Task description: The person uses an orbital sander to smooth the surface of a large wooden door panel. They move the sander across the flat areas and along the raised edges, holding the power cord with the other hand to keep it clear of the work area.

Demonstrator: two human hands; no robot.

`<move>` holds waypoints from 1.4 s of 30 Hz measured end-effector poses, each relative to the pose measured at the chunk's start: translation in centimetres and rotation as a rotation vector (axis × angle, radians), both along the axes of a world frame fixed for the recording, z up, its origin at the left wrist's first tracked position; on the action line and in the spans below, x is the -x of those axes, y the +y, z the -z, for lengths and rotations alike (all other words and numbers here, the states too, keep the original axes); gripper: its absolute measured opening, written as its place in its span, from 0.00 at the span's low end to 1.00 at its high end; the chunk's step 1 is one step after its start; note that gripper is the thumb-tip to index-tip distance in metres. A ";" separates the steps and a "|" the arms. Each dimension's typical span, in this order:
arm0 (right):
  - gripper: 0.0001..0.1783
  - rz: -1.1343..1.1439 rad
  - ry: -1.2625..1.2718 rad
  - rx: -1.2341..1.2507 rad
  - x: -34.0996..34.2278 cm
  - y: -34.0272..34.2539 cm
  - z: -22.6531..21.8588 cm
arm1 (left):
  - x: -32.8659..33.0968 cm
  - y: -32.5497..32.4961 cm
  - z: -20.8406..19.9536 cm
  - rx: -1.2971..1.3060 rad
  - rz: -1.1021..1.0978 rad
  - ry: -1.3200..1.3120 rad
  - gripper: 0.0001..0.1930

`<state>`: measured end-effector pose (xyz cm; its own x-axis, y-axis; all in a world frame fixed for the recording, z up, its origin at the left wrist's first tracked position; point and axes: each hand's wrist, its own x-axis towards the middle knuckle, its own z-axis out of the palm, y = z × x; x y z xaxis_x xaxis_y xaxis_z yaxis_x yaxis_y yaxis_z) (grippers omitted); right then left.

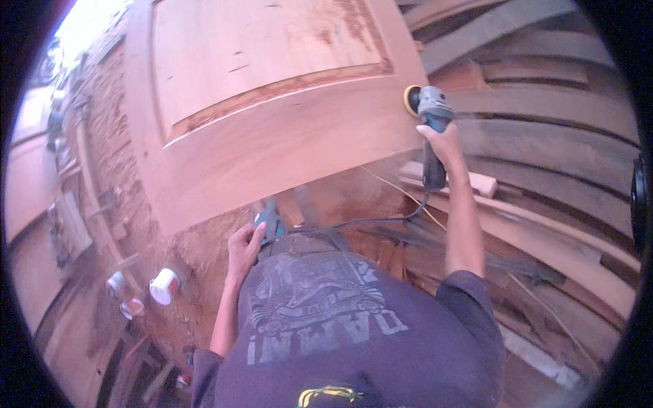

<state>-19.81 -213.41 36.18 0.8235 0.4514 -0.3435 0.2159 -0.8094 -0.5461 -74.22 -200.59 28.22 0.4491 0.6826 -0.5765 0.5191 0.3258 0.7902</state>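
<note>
My right hand (445, 146) is wrapped round the body of an angle grinder (435, 112) with a grey head and a blue-and-black body. The grinder's yellow-rimmed disc (411, 100) is at the right edge of a large wooden panel door (286, 143); whether it touches the wood I cannot tell. Reddish-brown patches line the door's recessed panel. Down by my waist, my left hand (245, 248) is curled, its thumb against something teal (270, 223) that is partly hidden.
A dark cord (381, 220) runs from the grinder toward my waist. Long planks (544, 139) are stacked on the right. White buckets (164, 286) stand on the dirt ground at lower left, near a long timber (92, 180). More boards (30, 180) lie at far left.
</note>
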 end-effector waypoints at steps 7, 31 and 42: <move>0.34 -0.314 0.076 -0.079 18.3 13.5 0.7 | 6.5 0.2 1.7 -0.193 -0.220 0.009 0.21; 0.39 -0.293 -0.100 0.083 17.0 10.1 -0.1 | 5.7 4.5 -0.2 -0.025 -0.134 0.007 0.19; 0.26 0.018 -0.100 -0.004 0.0 0.4 0.7 | 0.1 1.9 -0.6 0.052 0.028 -0.008 0.20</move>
<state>-19.79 -213.04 35.50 0.8618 0.4372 -0.2572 0.2549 -0.8117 -0.5255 -74.32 -198.67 28.84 0.4726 0.6390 -0.6068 0.5222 0.3517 0.7770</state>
